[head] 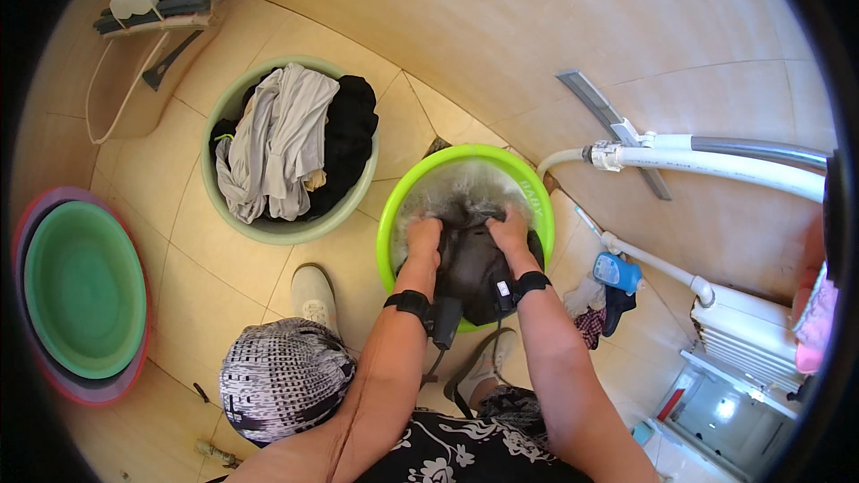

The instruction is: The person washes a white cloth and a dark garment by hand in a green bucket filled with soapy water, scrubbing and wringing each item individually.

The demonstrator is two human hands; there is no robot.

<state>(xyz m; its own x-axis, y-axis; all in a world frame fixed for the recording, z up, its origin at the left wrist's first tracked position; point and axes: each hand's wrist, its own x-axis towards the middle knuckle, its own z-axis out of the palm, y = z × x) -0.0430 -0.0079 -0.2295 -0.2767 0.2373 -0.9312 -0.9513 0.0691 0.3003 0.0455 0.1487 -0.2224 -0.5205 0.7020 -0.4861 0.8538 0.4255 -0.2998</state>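
A bright green plastic basin [386,228] bearing writing stands on the floor in front of me, with cloudy, sudsy water [429,188] in it. Dark wet cloth [470,261] lies partly in the water and fills the near half. My left hand [424,236] grips the cloth on its left side, fingers partly hidden by it. On the other side my right hand [511,235] holds the same cloth. Black straps with small devices circle both wrists.
Left of the basin, a pale green tub [221,208] holds grey and black clothes [282,141]. Stacked basins [87,288] lean at far left, below a mop bucket [127,94]. At right are a blue bottle [614,272], small cloth items [617,308], white pipes [725,168] and a radiator [745,322].
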